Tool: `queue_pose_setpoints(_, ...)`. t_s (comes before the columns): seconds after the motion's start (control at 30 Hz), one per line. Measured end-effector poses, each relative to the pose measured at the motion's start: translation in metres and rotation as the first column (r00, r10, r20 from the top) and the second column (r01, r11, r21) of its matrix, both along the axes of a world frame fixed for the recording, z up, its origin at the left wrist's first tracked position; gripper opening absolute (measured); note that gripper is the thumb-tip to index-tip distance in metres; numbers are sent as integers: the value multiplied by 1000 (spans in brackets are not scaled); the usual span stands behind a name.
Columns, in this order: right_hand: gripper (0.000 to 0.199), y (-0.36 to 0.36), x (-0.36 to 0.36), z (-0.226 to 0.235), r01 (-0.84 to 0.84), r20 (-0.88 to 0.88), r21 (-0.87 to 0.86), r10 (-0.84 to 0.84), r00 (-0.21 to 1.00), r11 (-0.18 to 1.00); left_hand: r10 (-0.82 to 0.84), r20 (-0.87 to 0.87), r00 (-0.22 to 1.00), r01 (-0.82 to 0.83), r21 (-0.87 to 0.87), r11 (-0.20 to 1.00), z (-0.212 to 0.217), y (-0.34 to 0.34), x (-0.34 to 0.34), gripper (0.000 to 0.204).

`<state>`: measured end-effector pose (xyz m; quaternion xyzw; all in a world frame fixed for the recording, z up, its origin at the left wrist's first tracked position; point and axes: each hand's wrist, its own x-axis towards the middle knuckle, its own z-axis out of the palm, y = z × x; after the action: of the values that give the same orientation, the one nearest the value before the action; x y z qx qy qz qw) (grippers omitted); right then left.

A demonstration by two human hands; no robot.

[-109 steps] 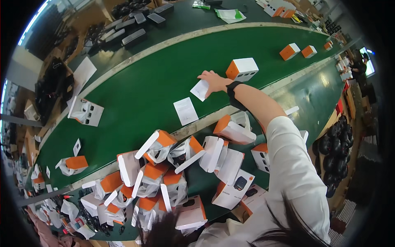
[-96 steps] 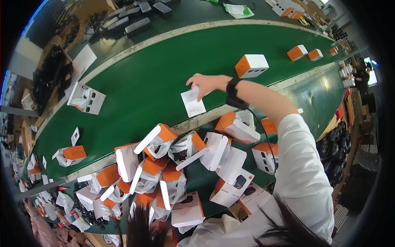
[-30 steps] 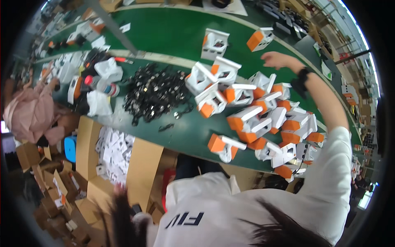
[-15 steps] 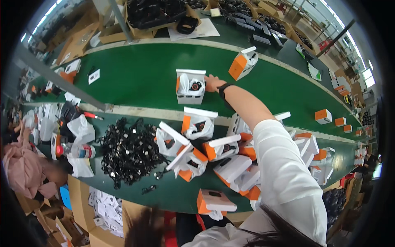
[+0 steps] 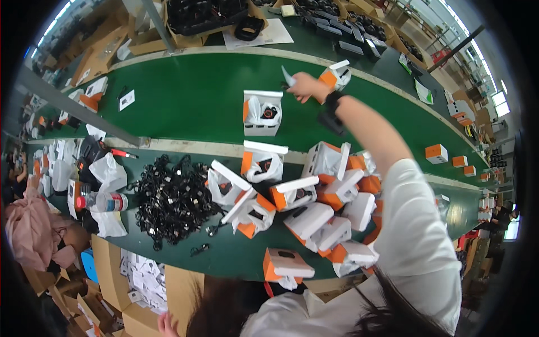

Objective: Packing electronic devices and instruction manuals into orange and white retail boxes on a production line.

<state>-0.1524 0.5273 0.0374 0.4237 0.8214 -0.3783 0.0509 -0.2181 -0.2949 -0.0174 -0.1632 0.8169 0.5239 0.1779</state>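
Note:
My right hand (image 5: 307, 87) reaches over the green belt, its fingers closed on a thin pale piece (image 5: 288, 76) whose kind I cannot make out. Behind it stands an open orange and white box (image 5: 339, 73), partly hidden by the hand. Left of the hand, another open white and orange box (image 5: 262, 124) holds a dark round-faced item (image 5: 269, 112) in white plastic wrap. At the lower edge, my left hand (image 5: 167, 324) shows only in part, fingers apart and holding nothing visible, beside a carton (image 5: 182, 286) with many small white slips (image 5: 143, 281).
A heap of black cables (image 5: 171, 202) lies on the near table. Several open orange and white boxes (image 5: 309, 219) crowd right of it. A plastic bottle (image 5: 109, 202) lies to the left. A grey post (image 5: 84, 106) slants across the left. A person in pink (image 5: 33, 233) sits there.
My right hand has left the side of the wrapped-item box and moved right and farther out, to the far box, with a pale piece in its fingers. My left hand has come into view.

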Motion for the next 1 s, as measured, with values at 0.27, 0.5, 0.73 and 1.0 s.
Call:
queue_pose_setpoints(0.27, 26, -203, 55, 202, -517, -79, -280, 518, 852, 809, -709, -150, 689, 674, 492, 551, 189, 313, 28, 29)
queue_pose_setpoints(0.5, 33, -327, 70, 190, -786, -319, -23, 741, 591, 617, -609, -197, 769, 543, 704, 458, 180, 327, 68, 18)
queue_pose_setpoints(0.73, 30, -347, 66, 165, -460, -413, -695, 217, 884, 553, -392, -104, 914, 354, 676, 646, 168, 280, 79, 14)
queue_pose_setpoints(1.0, 19, -295, 67, 184, -511, -273, -367, 435, 858, 777, 74, 200, 977, -186, 632, 752, 125, 110, 3, 26)
